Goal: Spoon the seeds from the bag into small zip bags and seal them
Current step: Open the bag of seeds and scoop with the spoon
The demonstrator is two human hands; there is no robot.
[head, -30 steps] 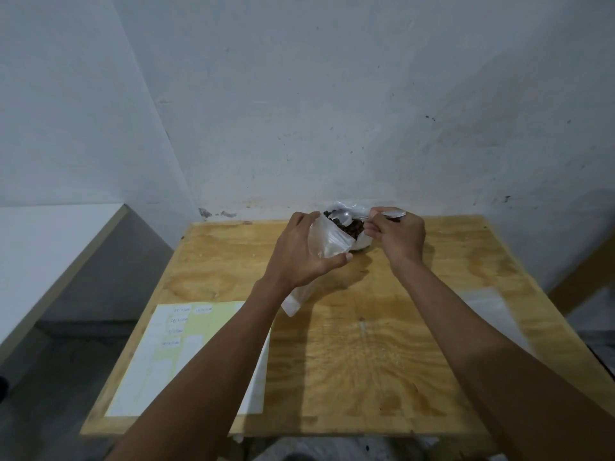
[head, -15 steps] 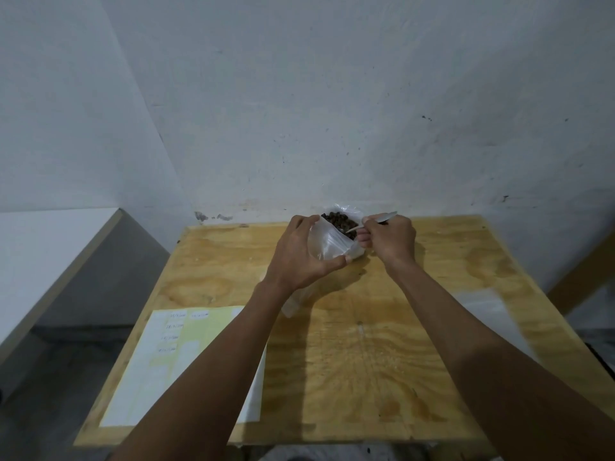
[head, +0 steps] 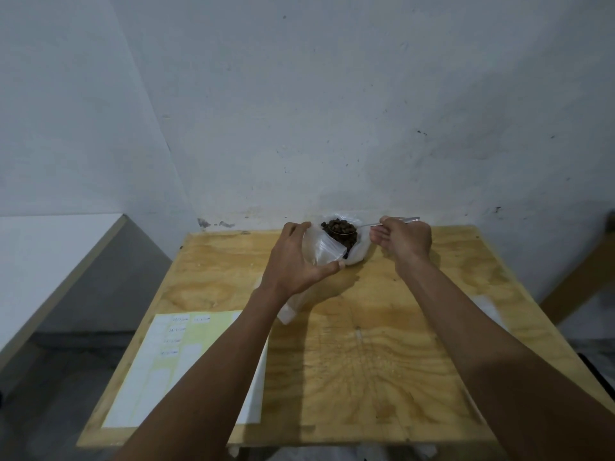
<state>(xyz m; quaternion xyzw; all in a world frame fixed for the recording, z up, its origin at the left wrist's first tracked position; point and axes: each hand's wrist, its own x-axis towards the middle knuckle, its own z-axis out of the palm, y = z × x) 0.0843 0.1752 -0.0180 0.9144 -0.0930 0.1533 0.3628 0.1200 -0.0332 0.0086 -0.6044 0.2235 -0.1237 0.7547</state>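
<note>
Left hand [head: 293, 261] holds the zip bag [head: 319, 252] beside the seed bag [head: 357, 251]; right hand [head: 404, 241] grips the spoon [head: 372, 224]. A tilted spoon could spill seeds [head: 339, 229] onto the desk [head: 366, 344].

Clear plastic bag [head: 357, 249] stands open at the far middle of the surface, mouth up, filled with dark brown seeds [head: 339, 229]. Metal spoon [head: 372, 224] lies with its bowl in the seeds, handle pointing right. Small clear zip bag [head: 321, 252], mouth open, tilted just left of the seed bag, its lower end hanging near the surface.
</note>
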